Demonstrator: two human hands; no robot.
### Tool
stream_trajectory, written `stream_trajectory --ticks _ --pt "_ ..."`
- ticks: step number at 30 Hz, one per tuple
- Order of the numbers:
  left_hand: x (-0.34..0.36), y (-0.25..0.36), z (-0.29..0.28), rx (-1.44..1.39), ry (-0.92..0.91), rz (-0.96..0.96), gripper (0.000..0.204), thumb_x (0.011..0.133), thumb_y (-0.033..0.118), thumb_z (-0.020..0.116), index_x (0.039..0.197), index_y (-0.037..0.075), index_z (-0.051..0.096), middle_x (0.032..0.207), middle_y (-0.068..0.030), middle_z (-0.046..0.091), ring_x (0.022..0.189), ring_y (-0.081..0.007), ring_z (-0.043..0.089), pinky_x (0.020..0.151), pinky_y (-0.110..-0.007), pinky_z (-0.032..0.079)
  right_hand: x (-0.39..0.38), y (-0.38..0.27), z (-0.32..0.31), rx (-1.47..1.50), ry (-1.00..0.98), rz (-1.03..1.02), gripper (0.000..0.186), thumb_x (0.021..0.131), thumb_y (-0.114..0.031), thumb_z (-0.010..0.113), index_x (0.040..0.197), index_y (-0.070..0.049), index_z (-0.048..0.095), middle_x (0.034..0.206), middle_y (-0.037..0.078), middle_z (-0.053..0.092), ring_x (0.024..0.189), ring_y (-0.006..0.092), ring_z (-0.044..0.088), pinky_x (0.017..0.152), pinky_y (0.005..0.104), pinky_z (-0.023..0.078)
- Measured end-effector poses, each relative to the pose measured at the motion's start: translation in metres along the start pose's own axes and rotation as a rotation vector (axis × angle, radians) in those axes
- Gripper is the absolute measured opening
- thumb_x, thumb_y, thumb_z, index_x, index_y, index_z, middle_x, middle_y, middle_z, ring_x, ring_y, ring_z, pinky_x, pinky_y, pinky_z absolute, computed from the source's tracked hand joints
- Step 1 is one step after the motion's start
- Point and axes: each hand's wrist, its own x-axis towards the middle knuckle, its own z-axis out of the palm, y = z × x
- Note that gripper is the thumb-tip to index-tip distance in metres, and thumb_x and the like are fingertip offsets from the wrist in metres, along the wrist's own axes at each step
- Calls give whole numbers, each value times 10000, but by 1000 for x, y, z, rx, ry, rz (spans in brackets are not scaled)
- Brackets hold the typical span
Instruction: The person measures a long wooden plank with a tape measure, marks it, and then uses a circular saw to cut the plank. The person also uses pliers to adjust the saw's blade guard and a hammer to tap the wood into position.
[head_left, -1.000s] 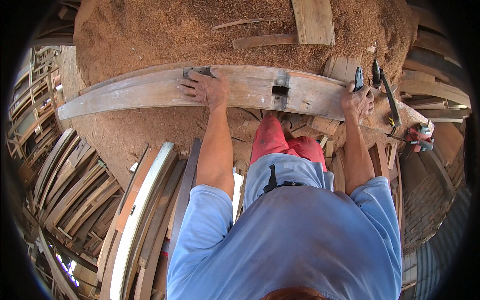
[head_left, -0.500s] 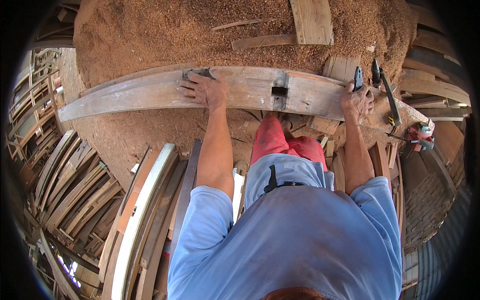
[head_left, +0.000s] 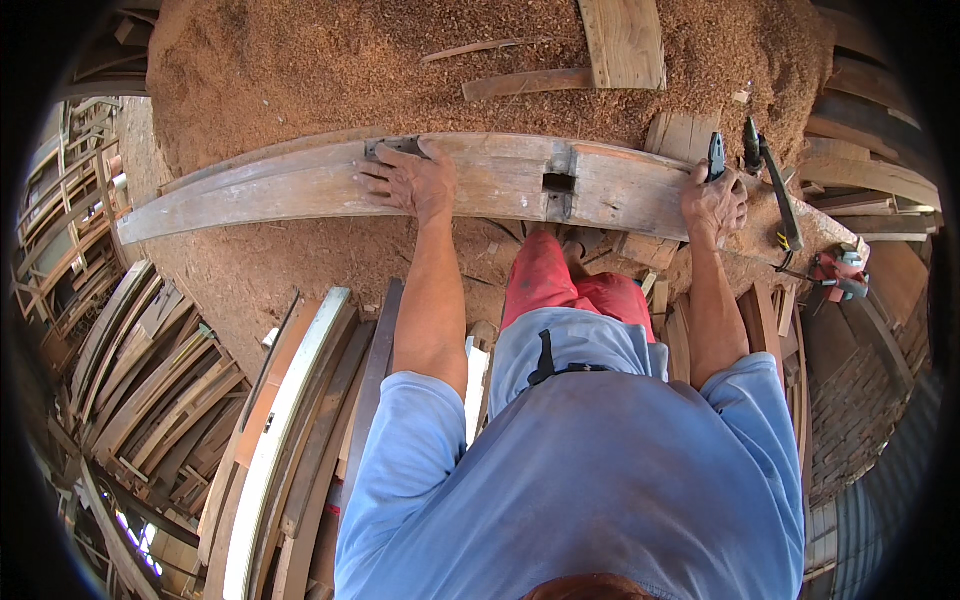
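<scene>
Head view: our left hand (head_left: 413,182) splays on the mortised beam (head_left: 495,178); at its end, our right hand (head_left: 714,208) clutches pliers (head_left: 716,155); slackening might drop them.

the right hand (head_left: 714,208) hides the lower part of a dark tool (head_left: 717,155) (its exact kind is hard to tell); the left hand (head_left: 418,182) partly covers a dark recess (head_left: 405,143); the view's upper edge cuts off a board (head_left: 625,45).
</scene>
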Motion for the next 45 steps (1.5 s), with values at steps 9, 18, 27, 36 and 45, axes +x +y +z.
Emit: stream_trajectory --ticks 9,18,27,36,45 --pt "-1 -1 3 9 34 4 828 909 492 520 1467 -61 258 1589 -394 78 1493 -548 9 1168 -686 24 1 2 0 -10 -23 1 613 901 -571 511 1297 -109 582 1406 256 481 1294 464 455 1118 544 252" --pt "-1 5 -5 30 -38 -28 822 938 487 503 1501 -39 214 1600 -379 51 1499 -532 -3 1178 -666 23 -2 3 2 33 13 23 622 886 -593 521 1278 -114 585 1407 253 488 1291 461 461 1107 572 247" --pt "-3 15 -12 23 -35 -41 829 940 478 519 1503 -44 205 1595 -385 73 1492 -544 42 1173 -678 53 7 15 12 88 86 -21 600 886 -620 523 1268 -165 601 1384 204 512 1265 427 488 1113 568 234" --pt "-6 18 -17 68 -89 -63 833 945 491 513 1497 -48 197 1603 -369 80 1504 -521 39 1177 -679 50 4 37 9 275 184 -77 502 927 -520 565 1235 -130 641 1334 230 579 1210 417 563 1067 566 320" --pt "-8 18 -12 69 -19 -79 776 931 507 507 1441 -27 267 1598 -368 112 1497 -524 95 1166 -682 123 -29 141 24 1340 243 457 291 1005 -317 581 967 -28 579 797 89 645 645 231 607 615 393 492"
